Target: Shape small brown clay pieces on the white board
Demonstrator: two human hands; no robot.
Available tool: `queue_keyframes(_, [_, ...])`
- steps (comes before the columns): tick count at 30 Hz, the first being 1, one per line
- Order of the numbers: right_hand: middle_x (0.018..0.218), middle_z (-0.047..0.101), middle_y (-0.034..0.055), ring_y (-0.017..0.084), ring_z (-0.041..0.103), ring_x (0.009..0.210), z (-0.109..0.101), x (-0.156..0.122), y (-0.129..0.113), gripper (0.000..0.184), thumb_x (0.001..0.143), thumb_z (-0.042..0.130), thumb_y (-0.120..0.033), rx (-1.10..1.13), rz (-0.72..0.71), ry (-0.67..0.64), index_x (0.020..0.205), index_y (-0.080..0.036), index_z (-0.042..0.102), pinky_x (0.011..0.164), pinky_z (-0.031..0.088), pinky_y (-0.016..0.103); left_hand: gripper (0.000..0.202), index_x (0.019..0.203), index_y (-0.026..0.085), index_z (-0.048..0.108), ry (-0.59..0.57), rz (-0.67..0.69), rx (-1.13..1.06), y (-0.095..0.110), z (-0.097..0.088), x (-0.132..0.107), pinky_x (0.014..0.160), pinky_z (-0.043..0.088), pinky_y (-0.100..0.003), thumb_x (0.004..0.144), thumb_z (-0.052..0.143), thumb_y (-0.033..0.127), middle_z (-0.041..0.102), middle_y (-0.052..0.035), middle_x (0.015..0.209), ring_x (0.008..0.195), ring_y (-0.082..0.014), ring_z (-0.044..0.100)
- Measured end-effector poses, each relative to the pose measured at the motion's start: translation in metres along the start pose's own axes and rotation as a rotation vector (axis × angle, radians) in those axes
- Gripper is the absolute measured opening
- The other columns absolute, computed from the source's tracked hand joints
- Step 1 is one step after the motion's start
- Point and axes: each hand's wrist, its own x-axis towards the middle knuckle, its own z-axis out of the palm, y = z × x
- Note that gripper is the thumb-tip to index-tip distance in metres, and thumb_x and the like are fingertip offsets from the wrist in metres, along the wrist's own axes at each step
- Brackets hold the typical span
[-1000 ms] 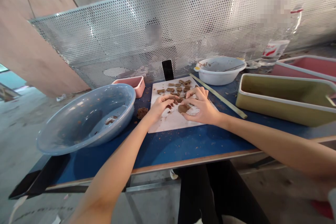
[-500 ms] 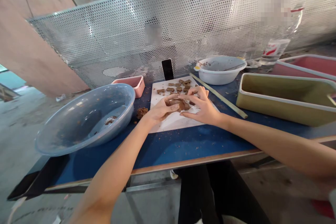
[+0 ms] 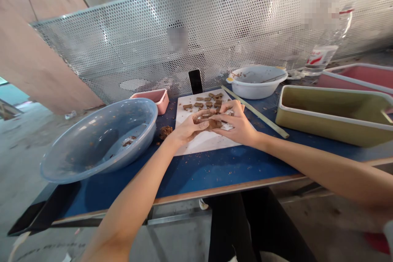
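Observation:
A lump of brown clay [image 3: 214,124] is held between my two hands, over the white board [image 3: 196,148]. My left hand [image 3: 192,126] curls round its left side, thumb along the near face. From the right, my right hand [image 3: 238,125] grips the lump with thumb and fingertips. Several small shaped brown clay pieces [image 3: 198,105] lie in loose rows on the far part of the board, just beyond my fingers. Left of the board, a rough clump of brown clay [image 3: 166,132] rests on the blue table [image 3: 211,170].
A large blue basin [image 3: 101,139] and a small pink box [image 3: 161,100] stand left. A phone [image 3: 195,82] leans behind the board. To the right are a pale stick [image 3: 260,115], a white basin [image 3: 256,86], an olive trough [image 3: 328,125] and a bottle [image 3: 322,55]. Perforated metal [image 3: 129,41] backs the table.
My right thumb and fingers have closed in on the clay lump from the right. The left hand has hardly moved, and the pieces on the board lie as before.

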Motion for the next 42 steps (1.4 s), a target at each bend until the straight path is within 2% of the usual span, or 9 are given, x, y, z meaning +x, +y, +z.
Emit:
queue_keyframes(7, [0.12,0.06,0.0117,0.035,0.059,0.117,-0.001,0.0012,-0.0039,0.026,0.104,0.078,-0.05,-0.037,0.062,-0.077,0.119,-0.03,0.084,0.106,0.046,0.058,0.076,0.129,0.021,0.084,0.04,-0.008,0.0,-0.001,-0.0024,0.0004,0.093,0.061,-0.033,0.065,0.117,0.044,0.087,-0.011,0.112,0.102,-0.0238,0.082])
queue_keyframes(12, [0.133,0.06,0.0158,0.041,0.057,0.125,-0.0005,0.0006,-0.0036,0.06,0.1,0.08,-0.064,-0.035,0.081,-0.141,0.15,-0.032,0.072,0.113,0.047,0.068,0.078,0.131,0.02,0.082,0.1,-0.022,0.017,-0.0027,-0.0066,0.0007,0.088,0.059,-0.031,0.064,0.117,0.04,0.086,-0.009,0.104,0.095,-0.0225,0.083])
queue_keyframes(18, [0.127,0.06,0.0147,0.038,0.06,0.122,0.002,-0.0004,-0.002,0.036,0.104,0.076,-0.056,-0.029,0.054,-0.115,0.126,-0.028,0.079,0.113,0.049,0.067,0.084,0.138,0.019,0.079,0.046,-0.038,0.042,-0.0027,-0.0059,0.0008,0.095,0.062,-0.036,0.066,0.116,0.041,0.088,-0.0124,0.105,0.106,-0.03,0.086])
queue_keyframes(24, [0.123,0.058,0.0132,0.036,0.059,0.12,0.0004,0.0018,-0.0042,0.027,0.104,0.078,-0.049,-0.049,0.012,-0.083,0.123,-0.031,0.084,0.113,0.049,0.065,0.085,0.141,0.018,0.077,0.046,-0.045,0.053,-0.0031,-0.005,0.0001,0.103,0.061,-0.039,0.068,0.115,0.039,0.088,-0.0123,0.102,0.11,-0.0314,0.087])
queue_keyframes(27, [0.125,0.059,0.0136,0.037,0.059,0.122,-0.0001,0.0016,-0.0066,0.027,0.104,0.078,-0.049,-0.069,0.043,-0.087,0.123,-0.031,0.085,0.112,0.049,0.064,0.084,0.139,0.018,0.077,0.044,-0.047,0.043,-0.0032,-0.0041,-0.0001,0.102,0.062,-0.039,0.067,0.115,0.04,0.088,-0.0123,0.103,0.109,-0.0312,0.087])
queue_keyframes(31, [0.13,0.06,0.0155,0.039,0.06,0.127,-0.0008,0.0015,-0.0087,0.037,0.104,0.079,-0.05,-0.077,0.064,-0.126,0.135,-0.031,0.081,0.115,0.048,0.067,0.084,0.139,0.017,0.078,0.053,-0.039,0.039,-0.0031,-0.0033,-0.0001,0.098,0.062,-0.038,0.067,0.115,0.04,0.089,-0.0129,0.106,0.107,-0.0299,0.086])
queue_keyframes(35, [0.131,0.062,0.0155,0.042,0.061,0.129,-0.002,0.0034,-0.0093,0.028,0.104,0.079,-0.049,-0.078,0.077,-0.147,0.126,-0.033,0.084,0.117,0.047,0.071,0.084,0.14,0.018,0.078,0.049,-0.044,0.044,-0.0032,-0.0032,0.0002,0.099,0.063,-0.038,0.068,0.115,0.039,0.089,-0.0134,0.106,0.108,-0.0307,0.087])
queue_keyframes(38, [0.131,0.062,0.0157,0.043,0.06,0.131,-0.0026,0.0042,-0.0097,0.027,0.103,0.078,-0.047,-0.081,0.08,-0.152,0.126,-0.033,0.083,0.118,0.047,0.072,0.082,0.14,0.018,0.078,0.043,-0.043,0.044,-0.0037,-0.0035,0.0006,0.098,0.062,-0.038,0.069,0.114,0.039,0.089,-0.0132,0.106,0.107,-0.0303,0.086])
queue_keyframes(42, [0.136,0.06,0.0159,0.042,0.059,0.131,-0.0025,0.0027,-0.0089,0.043,0.101,0.08,-0.05,-0.062,0.075,-0.152,0.14,-0.032,0.076,0.12,0.047,0.07,0.079,0.135,0.018,0.079,0.075,-0.033,0.032,-0.0047,-0.0047,0.0008,0.094,0.061,-0.035,0.068,0.115,0.038,0.088,-0.0122,0.104,0.103,-0.028,0.086])
